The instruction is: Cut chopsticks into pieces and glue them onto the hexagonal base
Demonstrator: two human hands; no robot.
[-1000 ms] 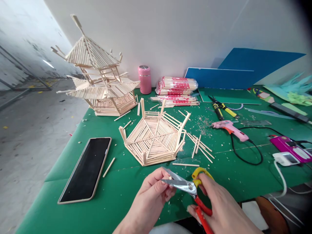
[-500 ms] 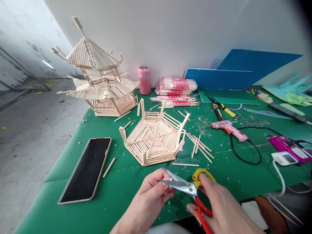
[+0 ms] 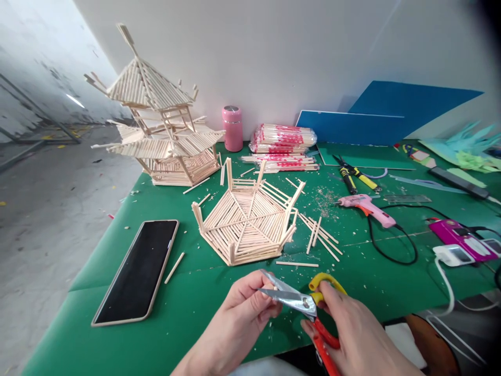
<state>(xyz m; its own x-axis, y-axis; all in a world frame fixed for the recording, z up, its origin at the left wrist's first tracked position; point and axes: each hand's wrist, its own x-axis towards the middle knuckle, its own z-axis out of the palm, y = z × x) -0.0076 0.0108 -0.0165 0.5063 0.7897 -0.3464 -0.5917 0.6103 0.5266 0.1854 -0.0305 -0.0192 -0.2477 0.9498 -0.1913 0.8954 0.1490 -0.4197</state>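
My right hand grips a pair of scissors with one yellow and one red handle, its blades parted and pointing left. Between those blades shows the pale tip of a small wooden stick, pinched in my left hand; most of it is hidden by the fingers. Just beyond my hands sits a hexagonal base of wooden sticks with upright posts at its corners. One loose stick lies in front of it, and several more lie to its right.
A stick-built pagoda stands at the back left, beside a pink canister and wrapped stick bundles. A phone lies at left. Pliers, a pink glue gun with its cord, and a magenta device are at right.
Almost nothing differs. Both hands keep the same hold on the scissors and stick, and the view has shifted very slightly.
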